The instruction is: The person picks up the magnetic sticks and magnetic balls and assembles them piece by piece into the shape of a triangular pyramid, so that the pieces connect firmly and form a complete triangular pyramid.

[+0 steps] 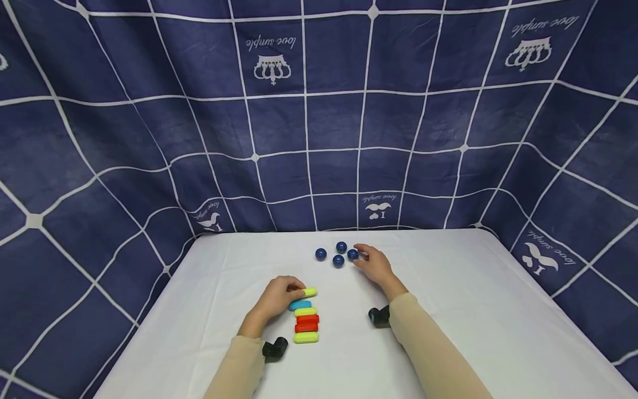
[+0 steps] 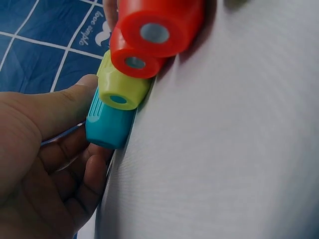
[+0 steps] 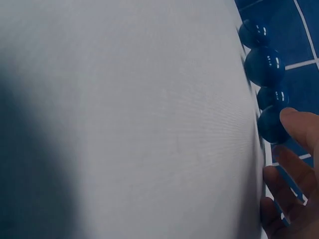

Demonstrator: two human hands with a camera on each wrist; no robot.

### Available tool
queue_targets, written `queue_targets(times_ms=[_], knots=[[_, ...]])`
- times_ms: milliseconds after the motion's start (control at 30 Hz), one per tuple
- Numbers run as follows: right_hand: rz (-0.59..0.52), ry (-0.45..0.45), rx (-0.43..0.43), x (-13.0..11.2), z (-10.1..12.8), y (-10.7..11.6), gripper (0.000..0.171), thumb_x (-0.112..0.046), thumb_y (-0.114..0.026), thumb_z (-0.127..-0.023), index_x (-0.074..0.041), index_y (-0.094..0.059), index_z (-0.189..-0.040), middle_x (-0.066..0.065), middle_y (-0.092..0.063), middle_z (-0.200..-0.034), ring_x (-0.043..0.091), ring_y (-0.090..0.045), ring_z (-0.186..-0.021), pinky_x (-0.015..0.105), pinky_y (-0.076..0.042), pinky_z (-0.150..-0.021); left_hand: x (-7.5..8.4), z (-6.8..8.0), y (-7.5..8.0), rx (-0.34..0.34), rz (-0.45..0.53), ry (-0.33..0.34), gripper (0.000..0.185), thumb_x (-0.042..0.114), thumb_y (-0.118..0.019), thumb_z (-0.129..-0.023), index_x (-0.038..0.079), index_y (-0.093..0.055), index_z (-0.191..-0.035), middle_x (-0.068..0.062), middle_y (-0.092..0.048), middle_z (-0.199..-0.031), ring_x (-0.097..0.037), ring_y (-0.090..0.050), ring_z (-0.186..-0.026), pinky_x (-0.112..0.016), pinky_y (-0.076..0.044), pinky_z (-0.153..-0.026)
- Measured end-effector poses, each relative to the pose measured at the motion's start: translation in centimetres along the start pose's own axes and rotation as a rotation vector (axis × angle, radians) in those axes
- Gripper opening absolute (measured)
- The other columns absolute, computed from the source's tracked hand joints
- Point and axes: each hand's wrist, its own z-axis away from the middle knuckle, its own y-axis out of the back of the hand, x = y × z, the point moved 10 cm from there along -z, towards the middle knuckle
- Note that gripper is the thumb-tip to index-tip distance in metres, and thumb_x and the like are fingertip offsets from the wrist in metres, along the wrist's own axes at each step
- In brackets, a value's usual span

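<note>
Head view shows two hands over a white table (image 1: 359, 360). Left hand (image 1: 279, 296) is mostly closed. Its thumb and fingers pinch the far yellow tube (image 1: 311, 292), which is at the top of a row of short, fat tubes. Just below that one is the blue tube (image 1: 300, 305). Next come the middle yellow tube (image 1: 305, 312), the upper red tube (image 1: 307, 319), the lower red tube (image 1: 306, 327) and the near yellow tube (image 1: 305, 337). They lie side by side, close together.

Right hand (image 1: 376, 267) is partly closed, with its thumb and a finger bent round the right blue ball (image 1: 353, 255). I cannot tell how tight it holds. Three more shiny balls sit near it on the table: the left ball (image 1: 321, 254), the back ball (image 1: 341, 247) and the front ball (image 1: 338, 261).

Left wrist view shows the blue tube right by the thumb, and pale round spots on the ends of the red tubes. Right wrist view shows the thumb over the edge of a ball.

Both arms have light tan sleeves (image 1: 433, 349). Dark blue cloth (image 1: 334, 122) with white lines hangs behind the table. Black wrist cameras (image 1: 275, 349) sit by both wrists.
</note>
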Motion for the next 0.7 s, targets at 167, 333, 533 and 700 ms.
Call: queue_targets(times_ms=[167, 333, 533, 700], knots=[[0.048, 0.006, 0.033, 0.1, -0.2, 0.1, 0.043, -0.024, -0.073, -0.089, -0.018, -0.064, -0.131, 0.01, -0.068, -0.129, 0.032, -0.062, -0.109, 0.051, -0.045, -0.097, 0.1, -0.1, -0.2, 0.004, -0.01, -0.006, 0.008, 0.018, -0.074, -0.09, 0.013, -0.076, -0.097, 0.002, -0.07, -0.088, -0.012, -0.056, -0.079, -0.03, -0.049, -0.077], [0.031, -0.005, 0.042, 0.2, -0.2, 0.0, 0.037, -0.027, -0.075, -0.088, -0.017, -0.068, -0.123, 0.007, -0.072, -0.123, 0.029, -0.061, -0.108, 0.048, -0.045, -0.098, -0.1, 0.0, 0.0, 0.022, -0.027, 0.014, 0.007, 0.018, -0.075, -0.089, 0.014, -0.076, -0.096, 0.003, -0.07, -0.087, -0.012, -0.056, -0.079, -0.031, -0.048, -0.078], [-0.015, -0.009, 0.047, 0.6, 0.0, -0.1, 0.034, -0.025, -0.076, -0.088, -0.016, -0.069, -0.12, 0.007, -0.075, -0.113, 0.022, -0.06, -0.096, 0.039, -0.046, -0.089, -0.4, 0.0, 0.1, 0.049, -0.017, 0.035, 0.007, 0.018, -0.075, -0.089, 0.016, -0.076, -0.096, 0.003, -0.07, -0.087, -0.011, -0.057, -0.078, -0.03, -0.049, -0.077], [-0.126, -0.038, 0.055, 1.2, 0.8, 0.2, 0.035, -0.023, -0.078, -0.086, -0.015, -0.07, -0.12, 0.006, -0.072, -0.103, 0.018, -0.054, -0.086, 0.031, -0.041, -0.078, -0.4, 0.0, 0.3, 0.072, 0.048, 0.041, 0.009, 0.016, -0.076, -0.088, 0.015, -0.075, -0.096, 0.002, -0.07, -0.09, -0.011, -0.058, -0.079, -0.027, -0.05, -0.075]])
